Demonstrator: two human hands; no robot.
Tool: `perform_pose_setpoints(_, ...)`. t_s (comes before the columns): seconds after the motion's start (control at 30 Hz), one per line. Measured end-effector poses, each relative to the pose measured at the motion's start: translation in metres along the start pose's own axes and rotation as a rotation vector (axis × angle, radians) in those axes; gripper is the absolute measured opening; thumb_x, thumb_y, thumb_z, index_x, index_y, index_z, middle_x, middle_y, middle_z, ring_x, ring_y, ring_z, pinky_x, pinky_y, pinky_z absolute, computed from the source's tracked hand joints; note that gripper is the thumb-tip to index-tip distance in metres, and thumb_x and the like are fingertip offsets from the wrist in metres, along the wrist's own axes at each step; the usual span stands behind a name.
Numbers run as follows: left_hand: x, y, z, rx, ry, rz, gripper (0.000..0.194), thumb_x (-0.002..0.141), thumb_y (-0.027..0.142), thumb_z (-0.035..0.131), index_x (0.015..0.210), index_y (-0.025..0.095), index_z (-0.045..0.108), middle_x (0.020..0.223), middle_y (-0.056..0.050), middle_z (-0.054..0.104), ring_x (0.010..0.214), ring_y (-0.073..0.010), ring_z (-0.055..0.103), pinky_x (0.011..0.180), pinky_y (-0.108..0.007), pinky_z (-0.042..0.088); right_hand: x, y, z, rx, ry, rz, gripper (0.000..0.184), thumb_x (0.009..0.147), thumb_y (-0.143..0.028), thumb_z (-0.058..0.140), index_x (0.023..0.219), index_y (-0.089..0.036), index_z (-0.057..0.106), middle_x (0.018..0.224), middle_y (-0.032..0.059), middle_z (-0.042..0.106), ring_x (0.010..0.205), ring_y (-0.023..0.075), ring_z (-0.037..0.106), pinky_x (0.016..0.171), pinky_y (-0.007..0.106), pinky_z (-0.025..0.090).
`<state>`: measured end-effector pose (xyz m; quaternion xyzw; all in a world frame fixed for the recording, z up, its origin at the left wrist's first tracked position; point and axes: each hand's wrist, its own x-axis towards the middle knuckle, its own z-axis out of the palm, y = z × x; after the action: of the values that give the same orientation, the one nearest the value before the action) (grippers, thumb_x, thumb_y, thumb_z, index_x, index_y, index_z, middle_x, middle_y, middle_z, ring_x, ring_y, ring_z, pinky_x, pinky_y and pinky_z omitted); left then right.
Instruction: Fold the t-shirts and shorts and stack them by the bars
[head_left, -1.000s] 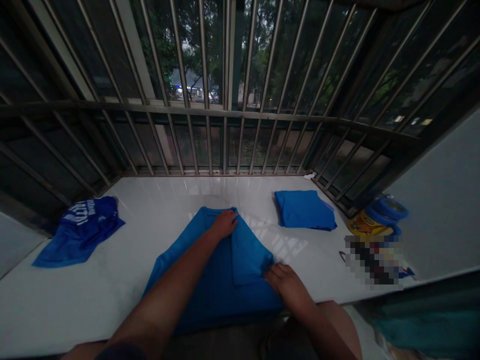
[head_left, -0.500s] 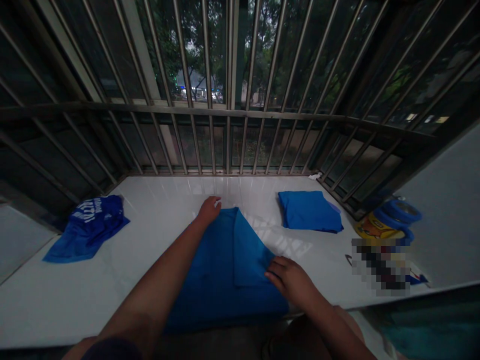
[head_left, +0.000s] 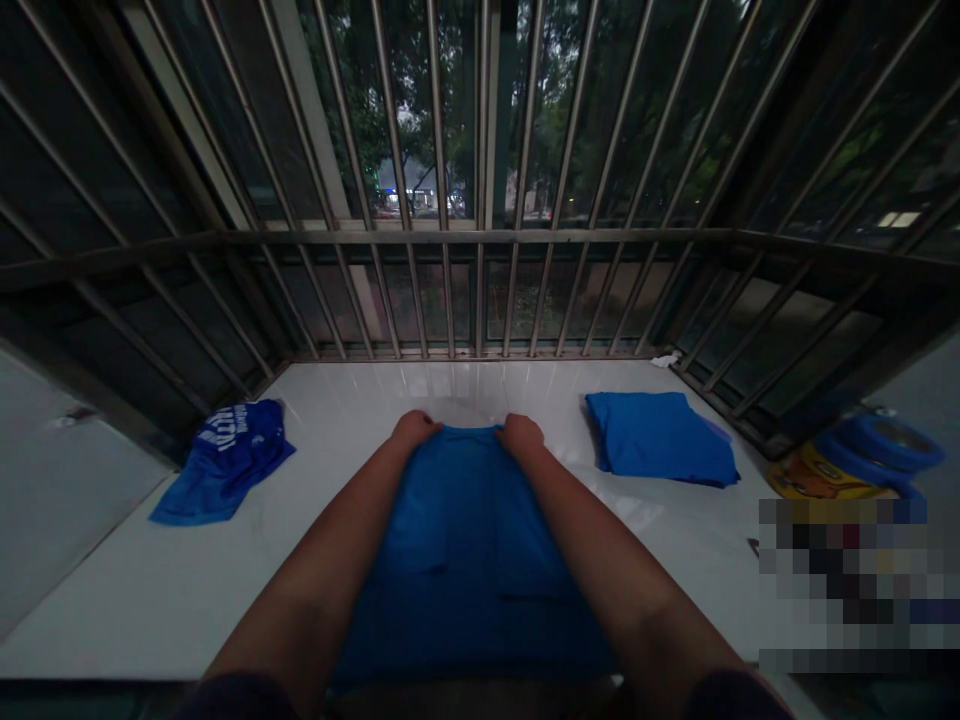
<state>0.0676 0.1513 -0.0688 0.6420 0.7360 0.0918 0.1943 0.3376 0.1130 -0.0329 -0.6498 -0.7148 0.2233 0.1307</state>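
Dusk-dark trees (head_left: 600, 100) and a lit building front (head_left: 409, 195) show through the metal bars (head_left: 478, 300) of a window, and below them runs a white tiled table (head_left: 150, 600) that we look down on from the person's head. Near the middle of the table, close to us, lies a flat blue cloth (head_left: 465, 560), its long shape running from the near edge of the table toward the bars, with faint fold lines across its surface. The left hand (head_left: 414, 430) and the right hand (head_left: 520, 435) sit side by side at the far edge of the cloth, one at each corner, with both forearms stretched forward along its sides. We see the fingers (head_left: 517, 425) of both hands curled down over that edge and closed up together, but in this dim light we cannot quite tell whether they pinch the cloth or only press on it. To the right, well apart from the hands, sits a neatly folded blue bundle (head_left: 660, 440). To the left lies a crumpled blue shirt (head_left: 225, 465) with white lettering. Further right, near the corner, are blue tape rolls (head_left: 877, 445) on a yellow printed package (head_left: 817, 475), beside a pixelated patch (head_left: 847, 580) too blurred to make out.
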Motion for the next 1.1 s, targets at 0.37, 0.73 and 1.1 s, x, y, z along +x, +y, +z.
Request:
perform_pose_setpoints(0.37,-0.123,-0.038,-0.037,-0.29,0.014,0.231,0.032,0.106,0.048,0.049,0.116,0.026,0.07,0.09,-0.001,0.079,0.085,-0.0197,0.073,0.082,-0.029,0.058,-0.102,0.033,-0.03,0.071,0.138,-0.289,0.019,0.108,-0.024,0.06,0.121,-0.02,0.072,0.129,0.0107,0.069,0.108,0.0212,0.069,0.101,0.033,0.054)
perform_pose_setpoints(0.73,-0.283,-0.09,0.021,-0.164,-0.037,0.36,0.027,0.099,0.041,0.057,0.101,0.041,0.083,0.122,-0.007,0.079,0.116,-0.0308,0.071,0.108,-0.048,0.058,-0.26,0.097,0.062,-0.146,0.028,-0.453,0.023,0.099,-0.023,0.075,0.122,-0.026,0.075,0.139,0.0119,0.072,0.126,0.0334,0.067,0.108,0.052,0.055)
perform_pose_setpoints(1.1,-0.177,-0.061,-0.006,0.143,-0.018,0.284,0.039,0.088,0.038,0.083,0.125,0.025,0.078,0.134,-0.016,0.077,0.134,-0.0383,0.066,0.115,-0.047,0.052,-0.159,0.07,0.012,-0.209,0.052,-0.131,0.05,0.101,-0.033,0.071,0.149,-0.018,0.064,0.147,0.0208,0.069,0.134,0.0372,0.063,0.111,0.048,0.051)
